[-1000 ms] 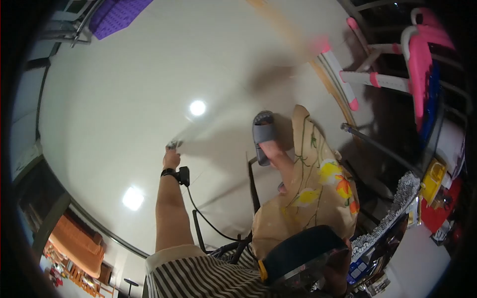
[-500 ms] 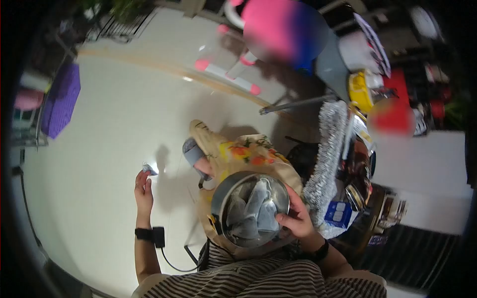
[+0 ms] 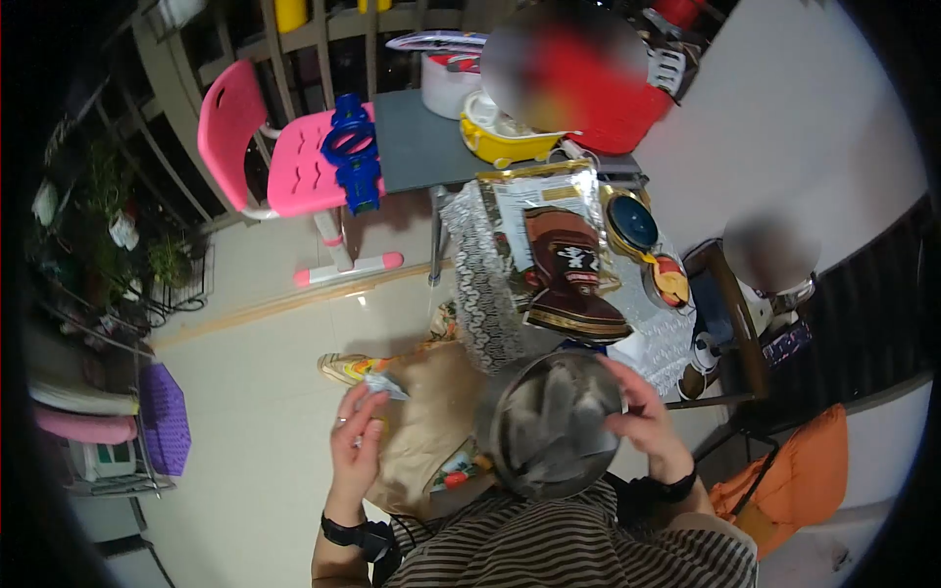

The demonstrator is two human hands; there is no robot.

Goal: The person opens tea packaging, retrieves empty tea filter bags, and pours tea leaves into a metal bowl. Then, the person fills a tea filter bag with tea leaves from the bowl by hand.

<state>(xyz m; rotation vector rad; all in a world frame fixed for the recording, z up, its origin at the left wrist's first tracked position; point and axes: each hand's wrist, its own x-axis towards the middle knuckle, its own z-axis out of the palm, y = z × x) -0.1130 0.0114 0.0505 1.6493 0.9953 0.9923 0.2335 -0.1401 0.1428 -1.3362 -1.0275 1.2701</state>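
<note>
My right hand [image 3: 651, 416] grips the rim of a round metal pot [image 3: 498, 416], its thumb on the inner edge. Several pale grey pouches [image 3: 557, 416] that look like filled tea bags lie inside the pot, which is tilted toward me. Left of the pot, my left hand [image 3: 357, 441] is raised and pinches a small crumpled bluish-white piece [image 3: 388, 385] at its fingertips; I cannot make out its exact kind. My beige patterned apron [image 3: 421, 412] hangs under both hands.
Ahead stands a table with a silver lace cloth [image 3: 480, 294], a brown printed packet [image 3: 573, 269], a dark-blue lid [image 3: 632, 223] and a yellow bowl [image 3: 505, 142]. A pink chair [image 3: 304, 162] holds a blue object [image 3: 351, 152]. An orange chair [image 3: 799, 480] is at right.
My view has swung right toward the table. The pot remains in my right hand, and my left hand, still pinching the small piece, is now closer to the pot.
</note>
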